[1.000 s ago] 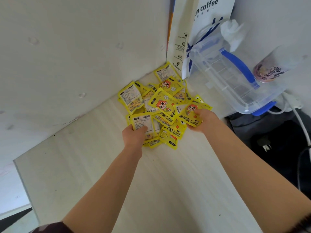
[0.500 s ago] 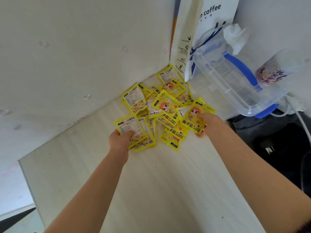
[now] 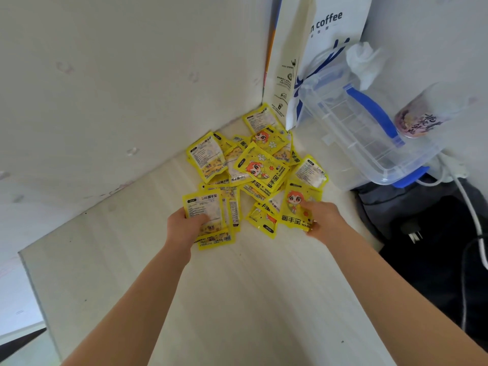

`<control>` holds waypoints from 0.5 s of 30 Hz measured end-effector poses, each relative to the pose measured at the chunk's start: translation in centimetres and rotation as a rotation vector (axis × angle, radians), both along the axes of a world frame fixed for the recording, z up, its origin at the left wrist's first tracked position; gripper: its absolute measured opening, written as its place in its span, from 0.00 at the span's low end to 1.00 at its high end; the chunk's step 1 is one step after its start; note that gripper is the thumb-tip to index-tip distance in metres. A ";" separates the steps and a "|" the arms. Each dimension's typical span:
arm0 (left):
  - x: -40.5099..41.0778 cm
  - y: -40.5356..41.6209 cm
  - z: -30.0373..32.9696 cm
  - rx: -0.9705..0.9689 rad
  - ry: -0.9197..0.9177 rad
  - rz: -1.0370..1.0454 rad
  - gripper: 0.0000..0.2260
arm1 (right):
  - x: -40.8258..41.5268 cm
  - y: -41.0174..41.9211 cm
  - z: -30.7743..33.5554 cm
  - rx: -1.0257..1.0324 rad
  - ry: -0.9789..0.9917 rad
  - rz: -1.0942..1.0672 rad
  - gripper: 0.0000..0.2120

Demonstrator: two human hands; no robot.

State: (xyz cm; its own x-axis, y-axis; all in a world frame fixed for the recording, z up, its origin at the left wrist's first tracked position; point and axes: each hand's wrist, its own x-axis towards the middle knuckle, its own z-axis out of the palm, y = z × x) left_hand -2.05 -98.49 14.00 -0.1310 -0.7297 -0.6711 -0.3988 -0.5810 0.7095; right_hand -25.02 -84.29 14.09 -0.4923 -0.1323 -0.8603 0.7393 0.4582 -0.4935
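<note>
A heap of several yellow hand-warmer packets [image 3: 261, 165] lies in the corner of a pale wooden surface [image 3: 237, 299], against the wall. My left hand [image 3: 184, 228] grips a small stack of packets [image 3: 211, 215] at the heap's near left, thumb on top. My right hand [image 3: 323, 219] pinches one packet with a cartoon figure [image 3: 297, 204] at the heap's near right edge. That packet is lifted slightly off the others.
A clear plastic box with blue handle and clips [image 3: 369, 138] stands right of the heap. Behind it leans a white coffee paper bag [image 3: 317, 48]. A drink bottle [image 3: 422, 114] lies at the far right. Below it are a dark bag [image 3: 422, 233], a white cable [image 3: 472, 215] and a plug.
My left hand drew its stack of packets out of the heap toward me and to the left. My right hand took one cartoon packet and pulled it nearer.
</note>
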 end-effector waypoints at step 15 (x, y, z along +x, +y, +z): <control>-1.5 1.3 0.0 0.126 -0.026 0.145 0.09 | 0.9 -0.5 0.4 -0.073 -0.051 0.049 0.08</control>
State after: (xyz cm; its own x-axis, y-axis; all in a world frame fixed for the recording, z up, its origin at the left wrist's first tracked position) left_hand -3.56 -97.14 13.95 -0.0117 -0.6500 -0.7599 -0.3221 -0.7170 0.6182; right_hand -24.13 -84.82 14.46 -0.4394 -0.2185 -0.8713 0.7419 0.4585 -0.4891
